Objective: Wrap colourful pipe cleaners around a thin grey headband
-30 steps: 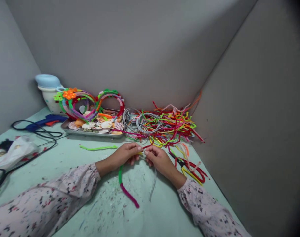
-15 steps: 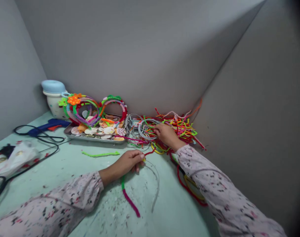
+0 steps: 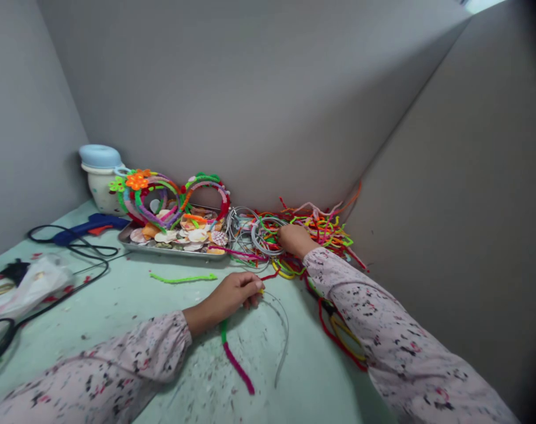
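Observation:
My left hand (image 3: 235, 292) rests on the pale green table (image 3: 130, 306), its fingers pinched on a thin grey headband (image 3: 283, 330) partly wrapped in green and magenta pipe cleaner (image 3: 235, 359). My right hand (image 3: 294, 238) reaches far forward into a tangled heap of coloured pipe cleaners (image 3: 320, 229) by the back wall, beside a bundle of bare grey headbands (image 3: 261, 232). Its fingers are buried in the heap, so I cannot see whether they hold anything.
A metal tray (image 3: 170, 247) of seashells carries decorated headbands (image 3: 162, 194). A loose green pipe cleaner (image 3: 182, 278) lies near it. A blue glue gun (image 3: 89, 225) with black cable, a white lidded pot (image 3: 100, 176) and a plastic bag (image 3: 27, 282) sit left. Grey walls close the corner.
My right hand let go of the headband and reached forward into the pipe cleaner heap. My left hand kept its pinch on the headband.

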`<action>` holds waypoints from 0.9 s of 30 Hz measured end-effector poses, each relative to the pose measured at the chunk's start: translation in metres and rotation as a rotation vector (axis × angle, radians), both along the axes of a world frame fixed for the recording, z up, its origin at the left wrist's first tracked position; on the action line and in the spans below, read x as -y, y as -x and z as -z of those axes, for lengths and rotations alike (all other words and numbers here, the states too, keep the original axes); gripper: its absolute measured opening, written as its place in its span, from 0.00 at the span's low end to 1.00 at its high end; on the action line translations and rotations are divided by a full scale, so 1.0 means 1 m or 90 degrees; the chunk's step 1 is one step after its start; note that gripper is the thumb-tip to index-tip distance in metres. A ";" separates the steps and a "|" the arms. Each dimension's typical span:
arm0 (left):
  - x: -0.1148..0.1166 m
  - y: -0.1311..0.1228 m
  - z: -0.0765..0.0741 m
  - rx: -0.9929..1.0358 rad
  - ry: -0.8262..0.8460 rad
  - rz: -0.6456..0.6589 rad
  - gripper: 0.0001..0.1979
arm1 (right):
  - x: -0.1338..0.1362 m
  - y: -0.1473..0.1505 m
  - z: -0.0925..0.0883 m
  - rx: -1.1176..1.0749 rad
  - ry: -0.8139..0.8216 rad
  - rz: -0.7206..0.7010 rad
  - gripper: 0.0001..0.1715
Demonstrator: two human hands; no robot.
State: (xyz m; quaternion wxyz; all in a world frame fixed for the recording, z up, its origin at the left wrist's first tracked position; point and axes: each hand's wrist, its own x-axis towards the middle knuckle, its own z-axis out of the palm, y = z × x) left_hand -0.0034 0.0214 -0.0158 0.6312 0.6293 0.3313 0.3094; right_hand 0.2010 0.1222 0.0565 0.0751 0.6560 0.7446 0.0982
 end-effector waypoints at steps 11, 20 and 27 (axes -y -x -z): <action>-0.002 0.000 0.005 0.005 -0.008 0.004 0.17 | 0.006 -0.023 -0.021 -0.050 -0.037 -0.028 0.16; -0.002 0.000 0.008 0.003 -0.005 0.010 0.18 | -0.003 -0.037 -0.036 -0.119 -0.030 -0.076 0.12; -0.001 0.000 0.002 0.015 0.010 0.015 0.18 | 0.018 -0.027 -0.030 -0.166 -0.086 -0.123 0.15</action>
